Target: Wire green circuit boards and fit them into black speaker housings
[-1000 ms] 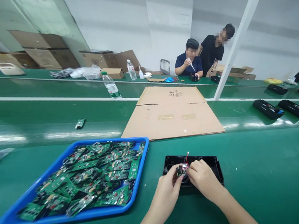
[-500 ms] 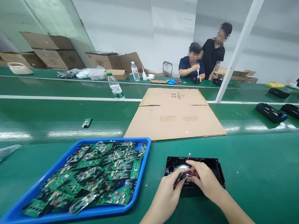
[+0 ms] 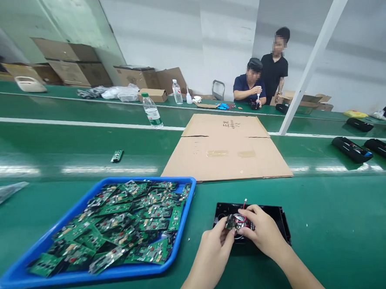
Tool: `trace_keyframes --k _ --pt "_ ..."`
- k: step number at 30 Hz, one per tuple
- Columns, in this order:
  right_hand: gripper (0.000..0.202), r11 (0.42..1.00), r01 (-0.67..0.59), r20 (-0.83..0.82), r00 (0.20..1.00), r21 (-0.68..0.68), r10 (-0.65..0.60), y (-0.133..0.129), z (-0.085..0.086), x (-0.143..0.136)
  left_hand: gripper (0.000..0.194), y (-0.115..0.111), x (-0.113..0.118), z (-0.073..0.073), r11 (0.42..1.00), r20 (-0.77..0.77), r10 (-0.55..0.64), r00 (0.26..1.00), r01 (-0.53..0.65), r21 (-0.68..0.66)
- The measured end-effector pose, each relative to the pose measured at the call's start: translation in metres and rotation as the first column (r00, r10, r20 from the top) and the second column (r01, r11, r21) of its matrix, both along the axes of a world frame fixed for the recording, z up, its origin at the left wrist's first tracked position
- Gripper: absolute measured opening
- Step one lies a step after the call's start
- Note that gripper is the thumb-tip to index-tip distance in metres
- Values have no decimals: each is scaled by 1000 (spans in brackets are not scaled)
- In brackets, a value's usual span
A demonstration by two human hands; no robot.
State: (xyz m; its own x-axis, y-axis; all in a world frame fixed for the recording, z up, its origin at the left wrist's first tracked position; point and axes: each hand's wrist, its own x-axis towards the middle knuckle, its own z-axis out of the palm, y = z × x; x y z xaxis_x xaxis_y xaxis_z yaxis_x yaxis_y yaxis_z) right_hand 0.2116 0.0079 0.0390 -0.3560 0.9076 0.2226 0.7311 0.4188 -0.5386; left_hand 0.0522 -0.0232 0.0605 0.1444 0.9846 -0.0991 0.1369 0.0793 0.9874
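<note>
A black plastic housing lies on the green table in front of me, a round metal-rimmed part inside it. Over its left part, my left hand pinches a small circuit board between thumb and fingers. Close beside it, my right hand has its thumb and fingers closed on a thin red wire, whose white connector sticks up above the fingers. The fingers hide part of the board and wire.
A blue tray full of green circuit boards is at the left. A flat cardboard sheet lies beyond the housing. One board and a bottle stand farther off. Two people are across the table; black housings lie at the right.
My left hand has turned the board slightly and moved a little left, opening a small gap between the hands. The view has shifted slightly, and the standing person is more upright.
</note>
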Motion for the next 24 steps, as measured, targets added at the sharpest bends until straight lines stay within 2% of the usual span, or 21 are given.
trace_keyframes --k 3,6,8,9,11,13,15,17,21,24 --pt "18 995 -15 -176 984 -95 -2 1 0 1 18 -2 2 -4 996 3 64 998 -63 -55" --pt "10 973 100 -392 903 -210 -177 1 -1 6 12 -1 8 -5 989 -82 138 987 -142 -39" --pt "12 959 187 -430 863 -214 -265 1 -2 10 11 1 14 -7 983 -152 176 973 -180 -17" --pt "14 959 204 -427 863 -196 -271 0 -3 11 10 3 17 -9 981 -187 193 963 -196 -1" --pt "16 977 181 -400 892 -112 -211 -2 -3 12 8 7 22 -12 973 -243 230 942 -226 44" --pt "15 995 99 -356 931 28 -83 -4 -2 11 6 10 25 -14 963 -271 268 925 -251 94" --pt "20 986 -6 -294 954 164 54 -7 0 9 5 12 26 -15 957 -290 288 913 -261 127" --pt "23 973 -71 -244 962 221 126 -9 1 7 5 12 26 -13 957 -307 287 908 -256 136" --pt "23 984 -51 -192 978 170 84 -11 -2 3 8 10 25 -8 970 -250 241 938 -228 79" --pt "30 979 -29 -140 988 203 58 -10 -5 0 9 8 25 -6 974 -198 227 954 -219 59"
